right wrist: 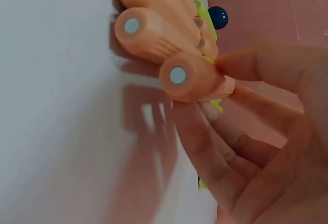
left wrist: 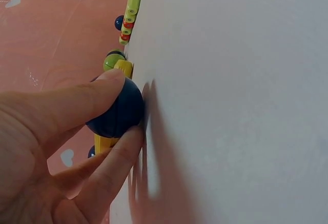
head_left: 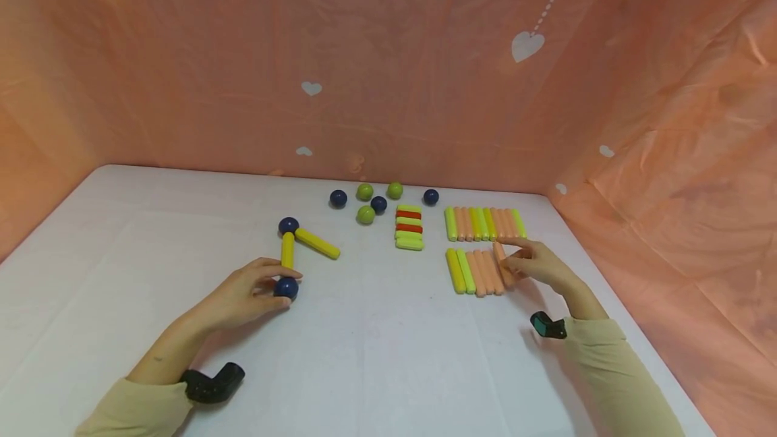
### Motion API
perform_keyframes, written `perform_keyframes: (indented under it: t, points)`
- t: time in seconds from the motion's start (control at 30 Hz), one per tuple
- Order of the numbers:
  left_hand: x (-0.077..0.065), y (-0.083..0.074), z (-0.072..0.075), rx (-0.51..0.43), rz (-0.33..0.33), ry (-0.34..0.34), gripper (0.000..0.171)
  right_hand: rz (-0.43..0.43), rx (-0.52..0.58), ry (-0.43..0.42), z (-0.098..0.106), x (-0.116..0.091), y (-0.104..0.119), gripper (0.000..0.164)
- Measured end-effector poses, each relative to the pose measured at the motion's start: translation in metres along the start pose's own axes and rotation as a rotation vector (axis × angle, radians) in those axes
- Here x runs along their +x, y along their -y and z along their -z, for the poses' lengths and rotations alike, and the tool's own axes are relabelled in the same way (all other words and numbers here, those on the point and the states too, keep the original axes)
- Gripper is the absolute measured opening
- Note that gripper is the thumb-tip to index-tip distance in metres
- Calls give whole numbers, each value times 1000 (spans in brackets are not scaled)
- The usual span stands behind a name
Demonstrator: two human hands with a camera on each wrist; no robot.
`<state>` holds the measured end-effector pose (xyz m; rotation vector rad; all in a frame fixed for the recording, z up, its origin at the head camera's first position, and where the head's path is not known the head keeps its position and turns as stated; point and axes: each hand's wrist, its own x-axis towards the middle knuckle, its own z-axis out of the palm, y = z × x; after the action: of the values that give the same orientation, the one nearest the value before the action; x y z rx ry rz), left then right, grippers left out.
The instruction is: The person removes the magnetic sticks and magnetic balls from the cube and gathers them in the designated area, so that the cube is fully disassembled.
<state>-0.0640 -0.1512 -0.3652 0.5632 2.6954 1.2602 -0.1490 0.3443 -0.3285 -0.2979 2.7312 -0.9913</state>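
My left hand (head_left: 251,292) pinches a dark blue ball (head_left: 286,288) between thumb and fingers, close over the table. A yellow magnetic stick (head_left: 288,250) runs from that ball up to a second blue ball (head_left: 288,225), where another yellow stick (head_left: 318,243) branches off to the right. On the right side, my right hand (head_left: 537,265) grips an orange magnetic stick (right wrist: 192,78) at the end of the lower row of sticks (head_left: 476,272). In the right wrist view, round grey magnets show on the ends of the orange sticks, and the gripped one is raised beside its neighbours.
An upper row of yellow, green and orange sticks (head_left: 483,224) lies behind the right hand. Short green and red sticks (head_left: 409,228) are stacked mid-table. Green balls (head_left: 365,214) and blue balls (head_left: 338,199) sit near the back edge, before a pink cloth (head_left: 388,86).
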Motion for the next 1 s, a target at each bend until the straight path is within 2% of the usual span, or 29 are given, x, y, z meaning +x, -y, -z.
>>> perform_keyframes:
  t: [0.33, 0.47, 0.57, 0.7, 0.77, 0.87, 1.0]
  points:
    - [0, 0, -1, -4, 5, 0, 36, -16, 5, 25, -5, 0, -7, 52]
    - [0, 1, -1, 2, 1, -5, 36, -8, -6, -8, -5, 0, -6, 49]
    - [0, 0, -3, 23, 2, -18, 38, 3, -5, -76, -9, 0, 1, 48]
    - [0, -6, -11, 63, 30, -61, 41, 57, -2, -196, -20, 1, 18, 42]
    - [0, -10, -16, 77, 54, -87, 43, 102, -9, -228, -28, 3, 28, 38]
    - [0, -19, -22, 77, 73, -96, 49, 193, 11, -205, -42, 8, 44, 34]
    - [1, -28, -22, 58, 117, -52, 64, 279, 48, -121, -62, 15, 62, 32]
